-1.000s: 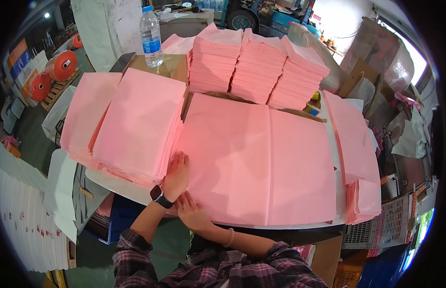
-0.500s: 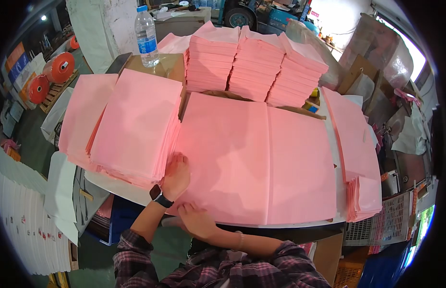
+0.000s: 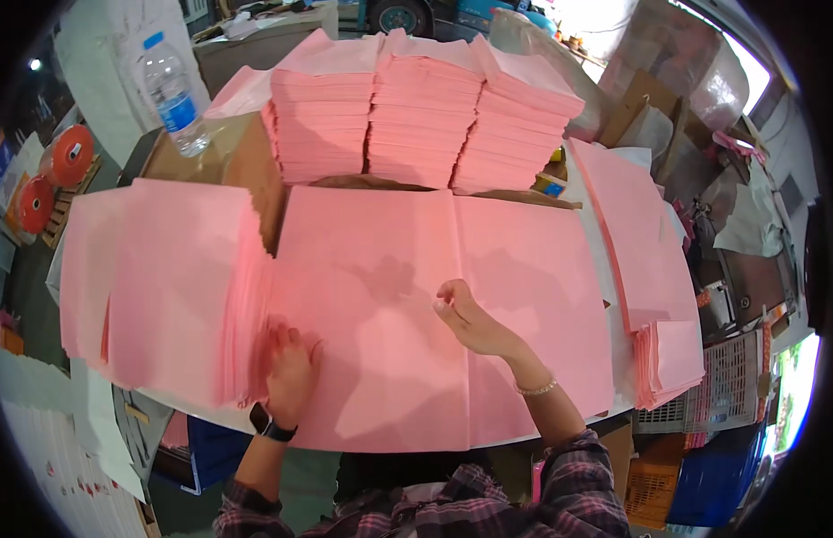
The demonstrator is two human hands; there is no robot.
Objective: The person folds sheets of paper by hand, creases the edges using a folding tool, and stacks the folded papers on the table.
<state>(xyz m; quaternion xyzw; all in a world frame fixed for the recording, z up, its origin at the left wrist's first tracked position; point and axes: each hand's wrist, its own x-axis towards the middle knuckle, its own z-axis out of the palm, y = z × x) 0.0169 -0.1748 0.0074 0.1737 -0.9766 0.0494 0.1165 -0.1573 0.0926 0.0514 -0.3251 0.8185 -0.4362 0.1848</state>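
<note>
A large pink sheet (image 3: 371, 323) with a vertical crease right of its middle lies flat across the table. My left hand (image 3: 291, 369), with a dark watch on the wrist, rests at the sheet's left edge beside a pink stack (image 3: 178, 287), its fingers apart and nothing in them. Over the sheet near the crease is my right hand (image 3: 473, 321), wrist wearing a beaded bracelet; its fingers are curled together, and whether they hold anything is too small to tell. Tall pink stacks (image 3: 421, 117) stand behind the sheet.
A water bottle (image 3: 176, 109) stands on a cardboard box (image 3: 219, 157) at the back left. More pink sheets (image 3: 627, 233) lie along the right side, with a small folded pink pile (image 3: 667, 359) at the front right. A grey crate (image 3: 726, 381) is beyond the table's right edge.
My right hand has moved up and right, from near my left wrist to the crease. My left hand has shifted down and left in view. The camera view has also shifted.
</note>
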